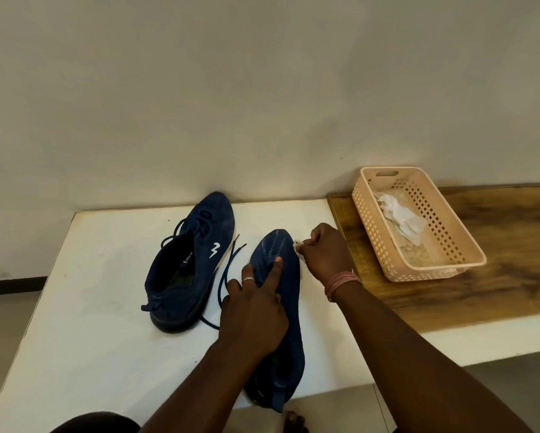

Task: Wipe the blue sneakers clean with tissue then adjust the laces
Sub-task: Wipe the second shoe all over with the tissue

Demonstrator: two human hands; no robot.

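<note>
A dark blue knit sneaker (pixel 281 307) lies on a white desk (pixel 106 307), its toe pointing toward the wall and its heel hanging over the near edge, as a person works on it with both hands. The left hand (pixel 256 310) rests on the upper, forefinger stretched along the fabric toward the toe and the other fingers curled round the shoe's left side — a silver ring shows on one of them. The right hand (pixel 323 254), with pink thread bands at the wrist, pinches a small wad of white tissue (pixel 298 245) between curled fingers and holds it against the right side of the toe. The shoe's dark blue lace (pixel 228 270) trails loose across the desk to its left. Beside it, just apart, stands the second dark blue sneaker (pixel 187 264), upright on its sole, a white zigzag logo on its side, its laces slack over the tongue. To the right, a brown wood-grain board (pixel 450 292) carries a peach-coloured perforated plastic basket (pixel 375 223) with a handle slot in its far wall; crumpled white tissue (pixel 400 217) lies inside it. A plain off-white wall (pixel 262 89) rises behind the desk.
</note>
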